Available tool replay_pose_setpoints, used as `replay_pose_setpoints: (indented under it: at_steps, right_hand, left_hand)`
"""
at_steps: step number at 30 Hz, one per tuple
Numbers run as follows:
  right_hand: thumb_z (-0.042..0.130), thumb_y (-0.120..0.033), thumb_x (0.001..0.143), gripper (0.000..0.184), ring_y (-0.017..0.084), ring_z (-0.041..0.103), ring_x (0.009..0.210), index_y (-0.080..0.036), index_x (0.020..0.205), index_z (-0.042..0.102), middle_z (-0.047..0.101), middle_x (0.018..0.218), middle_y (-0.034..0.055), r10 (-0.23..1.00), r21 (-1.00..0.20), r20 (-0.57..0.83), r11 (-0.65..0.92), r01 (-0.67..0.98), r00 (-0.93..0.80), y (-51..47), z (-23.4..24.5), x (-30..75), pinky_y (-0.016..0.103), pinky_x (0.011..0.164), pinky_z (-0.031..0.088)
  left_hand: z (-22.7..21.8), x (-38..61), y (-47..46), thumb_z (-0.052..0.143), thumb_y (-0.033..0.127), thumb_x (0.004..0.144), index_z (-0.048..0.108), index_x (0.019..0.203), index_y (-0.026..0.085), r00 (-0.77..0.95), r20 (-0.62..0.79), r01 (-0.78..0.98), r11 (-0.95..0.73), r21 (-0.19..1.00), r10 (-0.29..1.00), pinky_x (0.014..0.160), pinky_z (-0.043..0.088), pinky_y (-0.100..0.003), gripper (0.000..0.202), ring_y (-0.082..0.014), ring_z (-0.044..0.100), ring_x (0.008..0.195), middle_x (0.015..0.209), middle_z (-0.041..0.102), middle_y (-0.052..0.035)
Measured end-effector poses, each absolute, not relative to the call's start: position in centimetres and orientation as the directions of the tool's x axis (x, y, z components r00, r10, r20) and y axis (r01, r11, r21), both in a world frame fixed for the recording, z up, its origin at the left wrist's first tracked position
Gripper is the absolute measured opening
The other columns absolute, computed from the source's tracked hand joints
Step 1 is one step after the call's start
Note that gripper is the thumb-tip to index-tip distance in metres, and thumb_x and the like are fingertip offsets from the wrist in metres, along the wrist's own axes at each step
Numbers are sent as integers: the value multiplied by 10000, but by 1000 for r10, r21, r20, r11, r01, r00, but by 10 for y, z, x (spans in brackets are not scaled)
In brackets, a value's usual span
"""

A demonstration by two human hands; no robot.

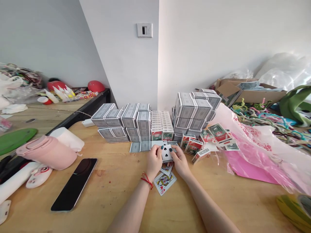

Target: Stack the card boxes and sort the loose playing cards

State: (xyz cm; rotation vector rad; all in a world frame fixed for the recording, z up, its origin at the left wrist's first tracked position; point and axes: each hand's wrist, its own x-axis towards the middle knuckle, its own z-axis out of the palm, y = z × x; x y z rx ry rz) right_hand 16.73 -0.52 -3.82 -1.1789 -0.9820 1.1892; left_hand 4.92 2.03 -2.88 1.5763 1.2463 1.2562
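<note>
Both hands hold a small stack of playing cards (167, 156) between them, a spade card facing up on top. My left hand (155, 159) grips its left edge with the thumb on the face. On the right edge my right hand (179, 159) pinches it the same way. Under the hands, a queen of hearts (165, 183) lies face up on the table, partly overlapped by another picture card (167, 169). Just behind the hands is a row of cards, including face-down ones (141, 146) and a face-up card (159, 142) partly covered by my fingers.
Stacked blocks of cards (138, 119) and a taller stack (193, 111) stand behind, with boxed decks (193, 147) at right. A phone (74, 184) and pink cup (50, 152) lie left. Pink plastic (252, 168) and a tape roll (291, 210) sit right.
</note>
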Motion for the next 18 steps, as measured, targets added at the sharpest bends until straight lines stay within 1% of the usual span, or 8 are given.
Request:
replay_pose_setpoints:
  at_steps: [4,8,14,18]
  right_hand:
    - [510,-498,752,276,122,459,328,-238,826,458,506,466,-68,991,-986,-48,-27,-164,127,-6,-38,167,243,335,379]
    - [508,-506,753,281,125,466,314,-240,783,423,527,453,-66,998,-981,-34,-22,-195,58,-7,-36,169,234,319,361]
    - [536,-515,731,311,123,486,324,-240,765,395,548,471,-65,998,-973,-55,-56,-225,-15,-8,-33,172,223,323,362]
    - [528,-499,748,294,117,477,317,-240,768,392,538,471,-70,999,-972,-49,-47,-231,5,-7,-34,171,218,315,363]
  left_hand:
    - [-30,49,19,390,361,832,479,703,190,41,274,261,-275,925,961,583,347,-229,232,-135,474,615,658,521,-11]
    - [-30,50,18,376,359,843,454,682,187,45,281,281,-282,917,959,568,341,-223,248,-126,461,602,646,505,-2]
    - [-28,48,18,410,380,827,481,672,176,51,225,199,-231,952,973,499,320,-201,266,-100,406,531,574,457,23]
    - [-26,47,20,451,408,800,481,632,170,31,184,149,-186,971,982,477,303,-193,293,-90,378,508,540,428,33]
